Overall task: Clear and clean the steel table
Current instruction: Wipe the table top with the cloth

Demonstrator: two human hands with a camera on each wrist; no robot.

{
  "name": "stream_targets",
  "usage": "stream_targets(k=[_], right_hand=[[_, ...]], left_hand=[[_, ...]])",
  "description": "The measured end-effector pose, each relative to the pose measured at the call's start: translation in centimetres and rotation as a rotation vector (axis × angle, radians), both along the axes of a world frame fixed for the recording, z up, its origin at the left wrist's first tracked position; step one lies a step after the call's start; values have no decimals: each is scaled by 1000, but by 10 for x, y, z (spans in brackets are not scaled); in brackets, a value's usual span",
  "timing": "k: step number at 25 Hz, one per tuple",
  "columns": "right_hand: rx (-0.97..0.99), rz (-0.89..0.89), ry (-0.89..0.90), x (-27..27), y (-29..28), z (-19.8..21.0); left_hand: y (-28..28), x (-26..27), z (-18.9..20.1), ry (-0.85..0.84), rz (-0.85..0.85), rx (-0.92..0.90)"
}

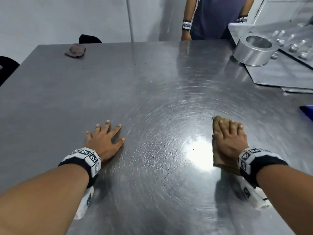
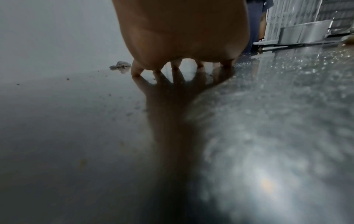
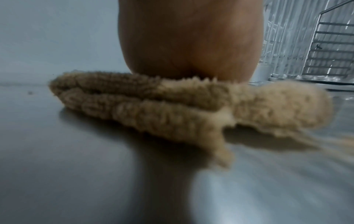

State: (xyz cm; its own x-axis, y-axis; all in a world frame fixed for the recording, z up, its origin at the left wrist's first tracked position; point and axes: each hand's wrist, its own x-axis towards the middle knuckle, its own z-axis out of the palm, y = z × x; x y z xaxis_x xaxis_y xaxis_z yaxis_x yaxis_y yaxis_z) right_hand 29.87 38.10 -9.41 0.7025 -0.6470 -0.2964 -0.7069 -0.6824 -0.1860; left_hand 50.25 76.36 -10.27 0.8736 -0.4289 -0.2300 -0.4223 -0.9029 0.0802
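Observation:
The steel table (image 1: 144, 92) fills the head view, wet with droplets and dotted with dark crumbs near its middle. My right hand (image 1: 228, 138) lies flat, fingers straight, pressing a folded tan cloth (image 1: 220, 160) onto the table at the near right. In the right wrist view the fuzzy tan cloth (image 3: 172, 109) sits folded under my palm (image 3: 189, 42). My left hand (image 1: 105, 138) rests on the table at the near left, fingers spread, holding nothing. The left wrist view shows its fingertips (image 2: 137, 71) touching the wet steel table (image 2: 76, 136).
A crumpled brownish rag (image 1: 75, 50) lies at the far left corner, seen also as a small rag (image 2: 120, 65). A round metal tin (image 1: 254, 50) and foil sheets (image 1: 279, 72) sit at the far right. Another person (image 1: 215, 17) stands behind the far edge. Something blue (image 1: 307, 111) pokes in at the right.

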Motion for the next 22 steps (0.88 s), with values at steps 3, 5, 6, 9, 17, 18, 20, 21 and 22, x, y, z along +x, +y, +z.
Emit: stream_targets(k=[3, 5, 6, 9, 17, 18, 20, 21, 22], right_hand=[[-29, -29, 0, 44, -2, 0], [-33, 8, 5, 71, 7, 0], [-25, 41, 6, 82, 15, 0], [-16, 163, -24, 109, 46, 1], [37, 642, -1, 105, 143, 4], [35, 678, -1, 95, 149, 5], [36, 728, 1, 73, 157, 6], [36, 740, 0, 61, 158, 7], [36, 744, -1, 49, 159, 6]], left_hand=[[-7, 3, -6, -21, 31, 23], [-10, 3, -6, -22, 52, 26], [-12, 4, -4, -17, 56, 31], [-17, 4, -2, -15, 64, 41], [-19, 7, 4, -1, 47, 52], [-18, 7, 5, 2, 42, 50], [-16, 7, 7, 18, 31, 51], [-15, 7, 9, 27, 21, 48], [-13, 7, 10, 34, 12, 37]])
